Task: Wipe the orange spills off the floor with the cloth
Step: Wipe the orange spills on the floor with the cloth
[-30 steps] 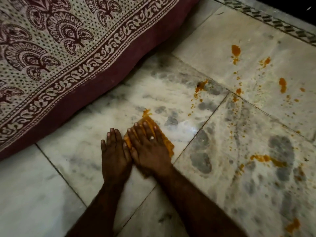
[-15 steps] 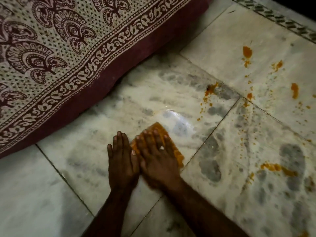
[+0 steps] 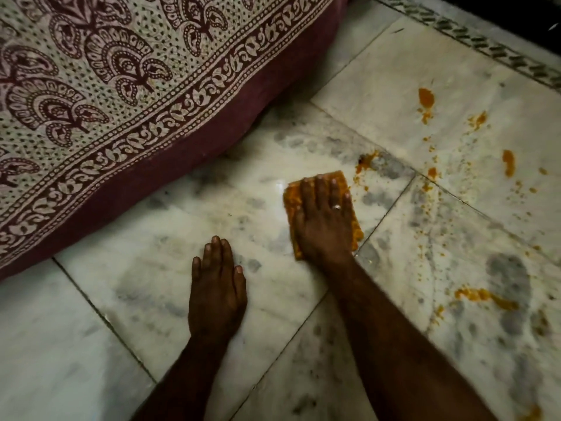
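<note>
An orange-stained cloth (image 3: 293, 199) lies flat on the marble floor (image 3: 151, 268). My right hand (image 3: 323, 220) presses on it with straight fingers; a ring shows on one finger. My left hand (image 3: 217, 287) rests flat on the bare floor, down and to the left of the cloth. An orange spill (image 3: 365, 161) lies just beyond the cloth's far right corner. More orange blobs (image 3: 426, 97) and speckles spread over the tile to the upper right, and a smear (image 3: 482, 296) lies at the right.
A mattress with a maroon side and a patterned cream-and-maroon sheet (image 3: 121, 86) fills the upper left, its edge on the floor. A patterned tile border (image 3: 485, 47) runs along the top right. Grey mottled patches mark the marble.
My right hand has slid the cloth away from my left hand, up and to the right toward the nearest spill. My left hand stays flat on the floor.
</note>
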`<state>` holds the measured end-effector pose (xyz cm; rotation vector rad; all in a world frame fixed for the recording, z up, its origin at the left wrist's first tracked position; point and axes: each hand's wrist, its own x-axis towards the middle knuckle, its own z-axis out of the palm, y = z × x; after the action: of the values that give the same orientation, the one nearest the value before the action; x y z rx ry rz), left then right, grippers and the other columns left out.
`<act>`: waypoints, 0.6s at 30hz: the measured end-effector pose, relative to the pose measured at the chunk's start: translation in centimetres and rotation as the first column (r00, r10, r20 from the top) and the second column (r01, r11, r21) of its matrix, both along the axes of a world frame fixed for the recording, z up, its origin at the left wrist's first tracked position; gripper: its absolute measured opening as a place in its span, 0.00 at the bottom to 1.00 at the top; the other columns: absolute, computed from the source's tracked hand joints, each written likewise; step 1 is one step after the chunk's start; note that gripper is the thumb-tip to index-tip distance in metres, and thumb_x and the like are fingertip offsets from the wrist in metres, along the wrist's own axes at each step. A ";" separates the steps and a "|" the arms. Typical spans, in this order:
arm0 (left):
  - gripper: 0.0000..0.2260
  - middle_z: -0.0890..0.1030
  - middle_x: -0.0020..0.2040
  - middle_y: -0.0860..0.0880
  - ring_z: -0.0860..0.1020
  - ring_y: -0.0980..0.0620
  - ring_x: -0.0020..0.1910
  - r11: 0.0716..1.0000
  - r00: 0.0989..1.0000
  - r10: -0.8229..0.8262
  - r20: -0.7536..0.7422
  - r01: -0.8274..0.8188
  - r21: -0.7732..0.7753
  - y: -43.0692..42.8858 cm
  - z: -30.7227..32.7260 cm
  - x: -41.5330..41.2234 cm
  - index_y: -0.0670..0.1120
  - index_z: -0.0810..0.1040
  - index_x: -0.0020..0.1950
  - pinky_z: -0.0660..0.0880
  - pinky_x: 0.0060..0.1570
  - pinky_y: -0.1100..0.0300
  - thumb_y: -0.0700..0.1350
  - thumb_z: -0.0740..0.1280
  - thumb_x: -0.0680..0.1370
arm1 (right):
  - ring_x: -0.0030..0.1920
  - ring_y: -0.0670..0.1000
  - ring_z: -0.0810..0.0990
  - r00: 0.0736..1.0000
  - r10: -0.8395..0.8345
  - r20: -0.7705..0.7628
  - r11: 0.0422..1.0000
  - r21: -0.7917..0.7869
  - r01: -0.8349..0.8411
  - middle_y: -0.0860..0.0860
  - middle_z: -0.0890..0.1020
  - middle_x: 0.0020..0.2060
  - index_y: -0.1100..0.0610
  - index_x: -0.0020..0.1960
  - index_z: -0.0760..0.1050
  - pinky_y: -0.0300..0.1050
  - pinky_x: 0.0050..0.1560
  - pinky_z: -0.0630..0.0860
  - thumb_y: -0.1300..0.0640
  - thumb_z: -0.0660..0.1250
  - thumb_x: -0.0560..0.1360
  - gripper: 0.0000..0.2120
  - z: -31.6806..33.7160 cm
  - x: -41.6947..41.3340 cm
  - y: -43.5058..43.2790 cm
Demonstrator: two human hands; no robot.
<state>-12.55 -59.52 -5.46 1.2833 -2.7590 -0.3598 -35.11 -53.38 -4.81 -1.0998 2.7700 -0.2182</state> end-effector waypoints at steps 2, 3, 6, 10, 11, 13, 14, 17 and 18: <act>0.27 0.64 0.79 0.38 0.64 0.40 0.77 1.000 0.999 -0.010 0.031 0.011 -0.025 0.1 0.1 -0.1 0.37 0.61 0.79 0.57 0.77 0.43 0.51 0.49 0.84 | 0.82 0.59 0.47 0.996 -0.084 -0.026 0.996 0.004 0.084 0.55 0.53 0.82 0.51 0.83 0.49 0.62 0.80 0.44 0.42 0.42 0.82 0.31 0.1 -0.1 3.6; 0.27 0.64 0.79 0.37 0.64 0.40 0.77 0.999 0.999 -0.010 0.044 0.011 -0.031 0.2 0.1 -0.1 0.37 0.61 0.79 0.57 0.77 0.43 0.51 0.48 0.84 | 0.82 0.60 0.47 0.991 -0.134 -0.032 0.991 -0.001 0.134 0.56 0.53 0.82 0.52 0.83 0.48 0.62 0.80 0.45 0.42 0.42 0.83 0.31 0.1 0.5 5.5; 0.28 0.63 0.78 0.36 0.64 0.38 0.77 0.999 0.997 -0.005 0.072 0.009 -0.050 0.4 0.0 -0.1 0.36 0.60 0.79 0.57 0.77 0.42 0.51 0.47 0.84 | 0.81 0.63 0.50 0.976 -0.214 -0.034 0.977 0.014 0.215 0.59 0.56 0.81 0.54 0.82 0.48 0.66 0.79 0.50 0.44 0.45 0.84 0.30 0.0 5.5 9.7; 0.27 0.63 0.78 0.34 0.64 0.36 0.77 0.996 0.997 -0.024 0.075 0.030 -0.078 0.4 -0.3 -0.3 0.34 0.60 0.78 0.56 0.76 0.41 0.50 0.49 0.84 | 0.81 0.63 0.50 0.996 0.089 -0.021 0.995 -0.036 -0.090 0.60 0.59 0.80 0.58 0.80 0.60 0.68 0.77 0.57 0.47 0.53 0.85 0.27 -0.4 11.3 8.3; 0.27 0.63 0.78 0.34 0.64 0.36 0.77 0.997 0.997 -0.023 0.075 0.029 -0.076 0.4 -0.4 -0.2 0.34 0.61 0.78 0.57 0.76 0.40 0.50 0.50 0.84 | 0.81 0.61 0.51 0.987 0.154 -0.044 0.983 -0.097 -0.158 0.58 0.61 0.79 0.56 0.80 0.63 0.66 0.77 0.57 0.47 0.54 0.85 0.26 -0.2 11.0 6.6; 0.28 0.64 0.78 0.35 0.64 0.37 0.77 0.997 0.997 -0.024 0.075 0.029 -0.074 0.3 -0.4 -0.2 0.35 0.61 0.78 0.57 0.76 0.41 0.50 0.50 0.83 | 0.81 0.58 0.54 0.978 0.203 -0.056 0.968 -0.141 -0.209 0.55 0.64 0.79 0.52 0.80 0.64 0.63 0.78 0.55 0.45 0.53 0.84 0.26 0.0 8.3 3.6; 0.28 0.63 0.78 0.35 0.64 0.37 0.77 0.997 0.997 -0.025 0.077 0.030 -0.072 0.3 -0.4 -0.2 0.35 0.61 0.79 0.56 0.76 0.41 0.51 0.49 0.83 | 0.81 0.58 0.55 0.981 0.192 -0.044 0.973 -0.124 -0.196 0.54 0.65 0.79 0.52 0.80 0.63 0.63 0.79 0.54 0.44 0.51 0.84 0.27 0.1 6.2 2.5; 0.29 0.61 0.79 0.37 0.61 0.39 0.78 0.999 0.996 -0.019 0.086 0.023 -0.049 0.3 -0.4 -0.1 0.37 0.58 0.80 0.55 0.77 0.43 0.53 0.47 0.83 | 0.82 0.59 0.48 0.999 0.026 0.021 1.000 0.015 -0.026 0.55 0.56 0.82 0.52 0.83 0.54 0.61 0.80 0.43 0.41 0.39 0.82 0.33 0.8 -0.3 3.2; 0.29 0.60 0.80 0.38 0.60 0.40 0.79 0.999 0.996 -0.018 0.087 0.022 -0.048 0.2 -0.4 0.0 0.37 0.57 0.80 0.54 0.78 0.43 0.53 0.47 0.83 | 0.82 0.59 0.44 0.999 -0.049 0.023 0.997 0.059 0.048 0.55 0.52 0.82 0.53 0.83 0.50 0.60 0.80 0.40 0.40 0.36 0.81 0.34 1.0 -2.1 4.5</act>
<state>-12.59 -59.29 -5.89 1.2905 -2.8352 -0.2422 -37.17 -48.88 -3.79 -1.0101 2.7656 -0.1547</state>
